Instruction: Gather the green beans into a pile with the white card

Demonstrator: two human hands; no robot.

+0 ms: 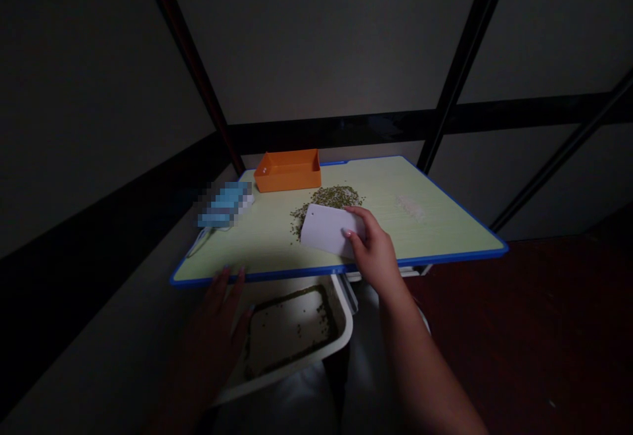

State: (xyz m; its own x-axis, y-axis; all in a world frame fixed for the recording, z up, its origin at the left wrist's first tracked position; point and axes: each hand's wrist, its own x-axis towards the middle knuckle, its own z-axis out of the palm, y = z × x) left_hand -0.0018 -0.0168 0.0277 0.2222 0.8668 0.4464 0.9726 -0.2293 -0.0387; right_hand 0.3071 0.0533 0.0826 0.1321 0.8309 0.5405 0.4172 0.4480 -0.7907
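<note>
My right hand [373, 247] grips a white flat scraper card [326, 229] by its right edge and holds it on the pale green table [435, 224], just in front of a pile of small green beans [330, 199]. My left hand [217, 319] holds the left rim of a white tray [341, 349] below the table's front edge. Its fingers curl over the rim. The tray has several green beans scattered along its inner edges.
An orange open box [287, 170] stands at the table's back left. A blurred blue object [225, 204] with a white cord lies at the left edge. A faint whitish smear [410, 205] marks the right part. Dark metal bars run behind the table.
</note>
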